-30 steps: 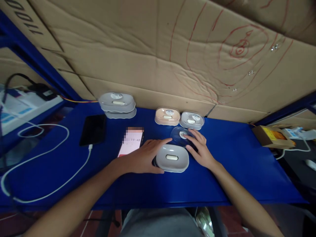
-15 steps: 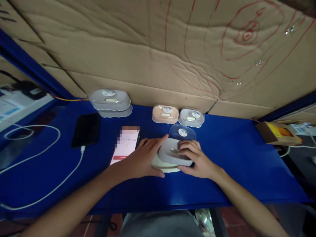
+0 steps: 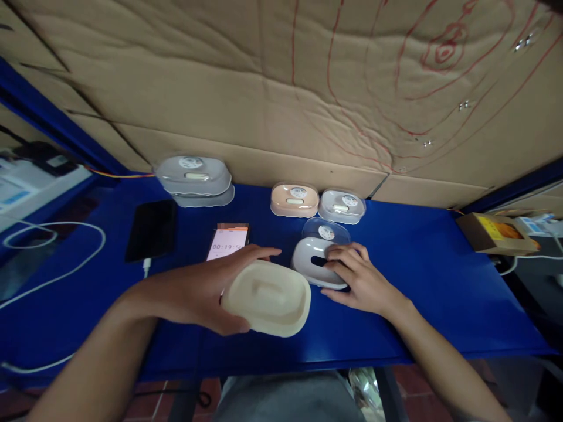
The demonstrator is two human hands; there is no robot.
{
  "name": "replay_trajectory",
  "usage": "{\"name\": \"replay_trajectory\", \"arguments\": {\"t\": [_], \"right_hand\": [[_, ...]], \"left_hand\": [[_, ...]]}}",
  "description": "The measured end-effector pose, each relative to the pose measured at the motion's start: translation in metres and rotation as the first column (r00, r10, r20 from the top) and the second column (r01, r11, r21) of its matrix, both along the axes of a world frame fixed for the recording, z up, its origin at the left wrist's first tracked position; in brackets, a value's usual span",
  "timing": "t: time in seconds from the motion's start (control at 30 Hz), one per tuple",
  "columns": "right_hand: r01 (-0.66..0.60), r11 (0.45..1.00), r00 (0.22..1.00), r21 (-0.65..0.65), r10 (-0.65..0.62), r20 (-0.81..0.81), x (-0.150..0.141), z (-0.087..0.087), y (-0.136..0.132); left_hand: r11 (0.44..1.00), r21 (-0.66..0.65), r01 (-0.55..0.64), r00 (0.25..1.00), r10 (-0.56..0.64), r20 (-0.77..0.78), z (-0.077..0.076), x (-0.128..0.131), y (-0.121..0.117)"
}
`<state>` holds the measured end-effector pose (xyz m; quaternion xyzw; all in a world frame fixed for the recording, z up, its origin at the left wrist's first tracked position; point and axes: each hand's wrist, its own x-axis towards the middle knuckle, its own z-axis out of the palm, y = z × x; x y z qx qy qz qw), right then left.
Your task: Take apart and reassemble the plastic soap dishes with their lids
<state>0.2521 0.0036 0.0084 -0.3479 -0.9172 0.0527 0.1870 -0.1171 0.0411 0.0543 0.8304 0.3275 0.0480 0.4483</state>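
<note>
Now that cream tray has parted from grey shell | left fingers pinch tray | right fingers grip shell

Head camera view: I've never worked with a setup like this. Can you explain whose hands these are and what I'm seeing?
There is no machine here: these are one person's bare hands. The camera is worn on the head, looking forward and down, so the forearms enter from below.

The left hand holds a cream tray. The right hand has its fingers on a grey slotted dish, with a clear lid just behind it.

Farther back on the blue table are a covered peach dish, a covered grey dish and, leftward, a grey stack. A lit phone and a dark-screened device lie at left.
</note>
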Motion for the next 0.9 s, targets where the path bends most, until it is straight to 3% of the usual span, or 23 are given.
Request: {"name": "replay_trajectory", "arguments": {"t": [0.1,0.23,0.4,0.5,0.63,0.7,0.73,0.8,0.9], "right_hand": [[-0.043,0.999,0.998,-0.008,0.044,0.041,-0.007,0.0,-0.005],[-0.115,0.993,0.991,0.005,0.115,0.068,-0.016,-0.005,-0.009],[-0.155,0.988,0.988,-0.013,0.155,0.009,-0.021,-0.002,-0.013],[-0.23,0.972,0.971,0.044,0.232,-0.052,-0.024,0.004,-0.023],[-0.239,0.943,0.966,0.233,0.256,-0.042,-0.024,0.006,-0.037],[-0.159,0.945,0.985,0.285,0.172,-0.022,-0.022,0.005,-0.037],[-0.112,0.951,0.993,0.287,0.121,-0.015,-0.021,0.005,-0.035],[-0.04,0.963,0.999,0.265,0.046,-0.018,-0.02,0.005,-0.029],[-0.01,0.973,0.998,0.229,0.023,-0.054,-0.023,0.006,-0.022]], "left_hand": [[0.998,0.013,-0.069,0.992,0.067,0.105,0.001,0.004,0.003],[0.974,0.143,-0.179,0.975,0.155,0.161,-0.008,0.018,0.006],[0.885,0.307,-0.349,0.932,0.292,0.216,-0.023,0.032,0.01],[0.848,0.292,-0.442,0.888,0.369,0.275,-0.031,0.041,0.011],[0.866,0.024,-0.5,0.821,0.465,0.332,-0.037,0.054,0.007],[0.876,-0.219,-0.429,0.803,0.481,0.353,-0.039,0.059,0.003],[0.856,-0.353,-0.379,0.788,0.498,0.362,-0.04,0.062,0.002],[0.755,-0.587,-0.293,0.745,0.565,0.355,-0.042,0.065,-0.001],[0.581,-0.772,-0.258,0.664,0.687,0.295,-0.046,0.068,0.0]]}}
